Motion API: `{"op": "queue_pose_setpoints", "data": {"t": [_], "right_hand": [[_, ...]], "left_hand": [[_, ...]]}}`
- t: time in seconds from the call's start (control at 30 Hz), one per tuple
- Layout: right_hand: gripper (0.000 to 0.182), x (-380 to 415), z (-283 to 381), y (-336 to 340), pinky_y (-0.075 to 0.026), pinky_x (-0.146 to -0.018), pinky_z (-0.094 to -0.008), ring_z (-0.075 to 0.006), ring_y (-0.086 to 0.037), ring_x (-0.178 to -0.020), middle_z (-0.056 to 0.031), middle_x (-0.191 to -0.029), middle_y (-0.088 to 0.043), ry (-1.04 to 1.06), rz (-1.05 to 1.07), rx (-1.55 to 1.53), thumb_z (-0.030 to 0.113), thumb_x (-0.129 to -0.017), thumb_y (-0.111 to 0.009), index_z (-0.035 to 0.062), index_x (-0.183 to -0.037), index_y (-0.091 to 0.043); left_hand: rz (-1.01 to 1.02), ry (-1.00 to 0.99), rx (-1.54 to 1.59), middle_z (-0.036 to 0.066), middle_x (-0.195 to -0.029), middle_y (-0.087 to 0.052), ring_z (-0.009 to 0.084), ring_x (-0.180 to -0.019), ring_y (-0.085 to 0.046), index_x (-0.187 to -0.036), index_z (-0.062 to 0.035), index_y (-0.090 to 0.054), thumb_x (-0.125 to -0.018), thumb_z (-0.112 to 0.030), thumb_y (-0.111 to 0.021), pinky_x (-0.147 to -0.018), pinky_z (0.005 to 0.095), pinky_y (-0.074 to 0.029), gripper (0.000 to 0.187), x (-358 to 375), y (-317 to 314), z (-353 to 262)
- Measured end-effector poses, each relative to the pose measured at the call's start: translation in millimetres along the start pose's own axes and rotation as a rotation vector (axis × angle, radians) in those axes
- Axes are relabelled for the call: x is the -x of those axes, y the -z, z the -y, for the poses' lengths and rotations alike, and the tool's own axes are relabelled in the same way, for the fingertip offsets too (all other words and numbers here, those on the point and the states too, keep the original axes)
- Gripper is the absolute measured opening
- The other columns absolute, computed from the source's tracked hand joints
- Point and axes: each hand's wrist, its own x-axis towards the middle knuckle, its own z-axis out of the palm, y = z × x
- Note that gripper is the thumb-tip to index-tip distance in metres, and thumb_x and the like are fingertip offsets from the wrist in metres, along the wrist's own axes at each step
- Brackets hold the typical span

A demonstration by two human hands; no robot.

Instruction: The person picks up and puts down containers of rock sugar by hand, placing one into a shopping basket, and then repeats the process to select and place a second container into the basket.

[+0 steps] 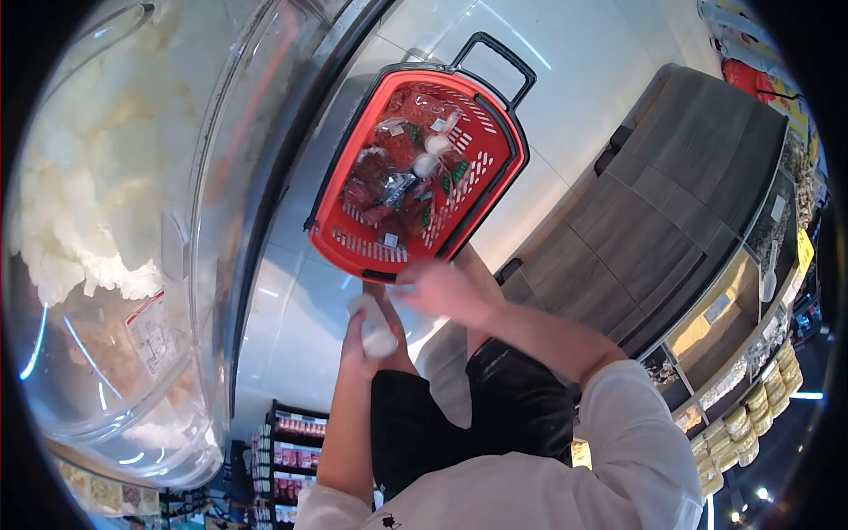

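Observation:
My left hand (356, 343) is wrapped round a white, rounded object (375, 330), whose kind I cannot make out. To its right, my right hand (439, 290) is smeared by motion in front of the basket's near rim. A pale patch shows at its fingertips, too blurred to name. Just beyond both hands is a red shopping basket (353, 245) with a black handle (531, 78). Inside it lie several clear plastic bags of reddish food (399, 150), with white round items (426, 165) among them.
On the left stands a curved clear-walled display case (216, 177) with pale goods inside. A dark wood-panelled counter (636, 230) with bins of packaged goods along its edge is on the right. Tiled floor (574, 53) runs between them. Stocked shelves (296, 442) stand at lower left.

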Motion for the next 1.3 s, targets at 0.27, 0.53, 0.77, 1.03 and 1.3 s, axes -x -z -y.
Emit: {"op": "queue_pose_setpoints", "data": {"t": [0.27,0.53,0.77,1.03,1.3], "right_hand": [[0.057,-180,-143,64,-0.036,-0.113,-0.0495,-0.0335,-0.055,-0.132,-0.0169,-0.135,-0.062,-0.562,-0.139,0.764,0.044,-0.094,-0.058,0.0018,-0.132,-0.062],[0.086,-241,-198,46,-0.029,-0.119,-0.0491,-0.0328,-0.052,-0.138,-0.0179,-0.141,-0.06,-0.861,-0.214,0.555,0.065,-0.084,-0.068,0.0004,-0.14,-0.054],[0.073,-218,-199,43,-0.039,-0.11,-0.0456,-0.0297,-0.061,-0.124,-0.0122,-0.121,-0.072,-0.761,-0.368,0.545,0.057,-0.071,-0.083,0.0084,-0.122,-0.067],[0.073,-141,-129,68,-0.055,-0.093,-0.0474,-0.0382,-0.07,-0.107,-0.0216,-0.114,-0.072,-0.644,-0.48,0.201,0.051,-0.072,-0.082,0.0022,-0.123,-0.06],[0.069,-57,-27,88,-0.055,-0.092,-0.0497,-0.0434,-0.069,-0.105,-0.0274,-0.108,-0.072,-0.403,-0.682,0.006,0.043,-0.074,-0.081,-0.0041,-0.119,-0.06]], "left_hand": [[0.513,0.168,0.238,0.017,-0.104,-0.061,0.0278,-0.08,-0.062,-0.149,-0.0047,-0.042,-0.094,-0.048,-0.06,-0.073,0.0431,-0.056,0.072,90,106,57],[0.531,0.058,0.208,0.014,-0.107,-0.055,0.0239,-0.079,-0.055,-0.157,-0.0064,-0.03,-0.09,-0.053,-0.066,-0.069,0.0388,-0.047,0.089,70,84,53],[0.557,0.079,0.311,0.014,-0.106,-0.056,0.0248,-0.08,-0.056,-0.156,-0.007,-0.032,-0.091,-0.052,-0.066,-0.071,0.0395,-0.049,0.086,68,94,50],[0.47,0.078,0.254,0.017,-0.109,-0.063,0.0297,-0.088,-0.063,-0.142,-0.0065,-0.048,-0.095,-0.051,-0.058,-0.079,0.044,-0.054,0.065,58,98,65],[0.139,-0.101,-0.073,0.018,-0.103,-0.068,0.0336,-0.089,-0.068,-0.129,-0.004,-0.054,-0.099,-0.05,-0.053,-0.083,0.048,-0.058,0.055,94,97,82]]}}
